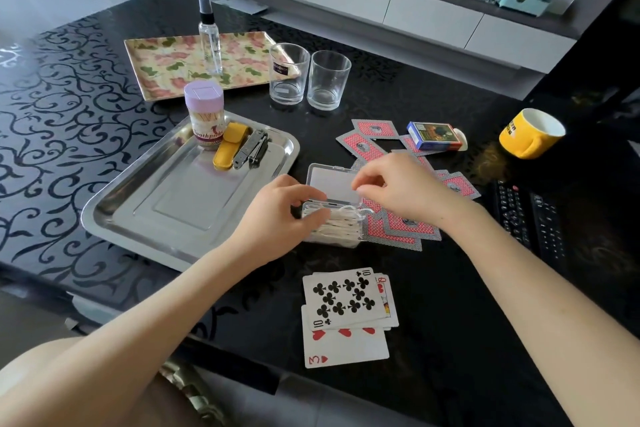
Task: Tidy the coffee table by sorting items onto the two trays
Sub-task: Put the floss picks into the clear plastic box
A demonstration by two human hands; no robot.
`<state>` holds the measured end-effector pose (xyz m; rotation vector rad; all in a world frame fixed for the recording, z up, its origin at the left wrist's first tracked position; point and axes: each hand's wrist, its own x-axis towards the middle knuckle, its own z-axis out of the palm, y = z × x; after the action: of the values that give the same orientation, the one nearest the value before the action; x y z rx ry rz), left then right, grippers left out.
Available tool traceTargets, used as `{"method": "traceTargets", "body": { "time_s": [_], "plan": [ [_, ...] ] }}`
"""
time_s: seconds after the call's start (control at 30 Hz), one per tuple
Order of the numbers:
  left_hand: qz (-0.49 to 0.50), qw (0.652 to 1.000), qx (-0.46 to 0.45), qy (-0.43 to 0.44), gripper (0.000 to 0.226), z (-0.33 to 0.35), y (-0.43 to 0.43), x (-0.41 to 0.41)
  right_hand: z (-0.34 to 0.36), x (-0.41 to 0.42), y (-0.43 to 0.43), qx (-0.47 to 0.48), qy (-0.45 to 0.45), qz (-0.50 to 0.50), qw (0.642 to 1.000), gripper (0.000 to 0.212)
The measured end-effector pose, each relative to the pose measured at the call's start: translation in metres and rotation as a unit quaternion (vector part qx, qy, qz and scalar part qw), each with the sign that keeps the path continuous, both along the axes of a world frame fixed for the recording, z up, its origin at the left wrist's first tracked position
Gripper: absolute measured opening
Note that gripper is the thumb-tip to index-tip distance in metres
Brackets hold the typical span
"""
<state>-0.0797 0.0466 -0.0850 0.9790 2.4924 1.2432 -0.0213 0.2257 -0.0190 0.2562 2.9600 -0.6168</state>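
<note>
Floss-pick box (332,229) stands on the bench (450,288) beside the steel tray (104,215), lid raised. Left hand (280,215) fingers (311,215) curl round its left end. Right hand (405,191) fingers (363,184) are pinched together at the lid's edge; holding what, I cannot tell.

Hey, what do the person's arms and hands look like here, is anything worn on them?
Both forearms are bare up to the frame's edge: no sleeves, no gloves. The left hand and the right hand show no rings on the fingers in view, and neither wrist carries a watch, band or bracelet. No tattoos or markings are visible.
</note>
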Motion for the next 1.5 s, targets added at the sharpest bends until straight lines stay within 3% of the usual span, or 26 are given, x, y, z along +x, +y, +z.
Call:
{"method": "traceTargets", "body": {
  "time_s": [0.2, 0.3, 0.57, 0.7, 0.9, 1.1, 1.23, 1.37, 1.5],
  "plan": [
    [-0.023, 0.970, -0.085, 0.225, 0.051, -0.011, 0.003, 0.005, -0.019, 0.010, -0.003, 0.018, -0.003, 0.004, 1.000, 0.018],
    [-0.050, 0.959, -0.083, 0.266, 0.048, -0.011, 0.003, 0.006, -0.023, 0.012, -0.005, 0.040, 0.029, -0.004, 0.999, 0.013],
    [-0.053, 0.967, -0.045, 0.245, 0.030, -0.016, 0.008, 0.005, -0.022, 0.013, -0.007, 0.021, 0.015, -0.034, 0.999, 0.020],
    [-0.046, 0.972, -0.022, 0.229, 0.024, -0.018, 0.010, 0.004, -0.025, 0.017, -0.008, 0.068, 0.002, -0.089, 0.994, 0.024],
    [-0.044, 0.971, -0.015, 0.233, 0.026, -0.017, 0.011, 0.005, -0.029, 0.013, -0.013, -0.041, 0.022, -0.152, 0.987, 0.022],
    [-0.043, 0.975, -0.011, 0.218, 0.025, -0.017, 0.010, 0.007, -0.025, 0.016, -0.005, -0.218, 0.002, -0.223, 0.950, 0.013],
    [-0.046, 0.975, -0.011, 0.215, 0.024, -0.017, 0.012, 0.006, -0.024, 0.022, 0.001, -0.232, 0.010, -0.230, 0.945, 0.013],
    [-0.037, 0.978, -0.019, 0.206, 0.026, -0.016, 0.012, 0.003, -0.021, 0.023, 0.001, -0.147, 0.050, -0.202, 0.967, 0.013],
    [-0.032, 0.971, -0.039, 0.234, 0.029, -0.017, 0.009, 0.002, -0.021, 0.025, 0.001, -0.234, 0.051, -0.195, 0.951, 0.008]
  ]
}}
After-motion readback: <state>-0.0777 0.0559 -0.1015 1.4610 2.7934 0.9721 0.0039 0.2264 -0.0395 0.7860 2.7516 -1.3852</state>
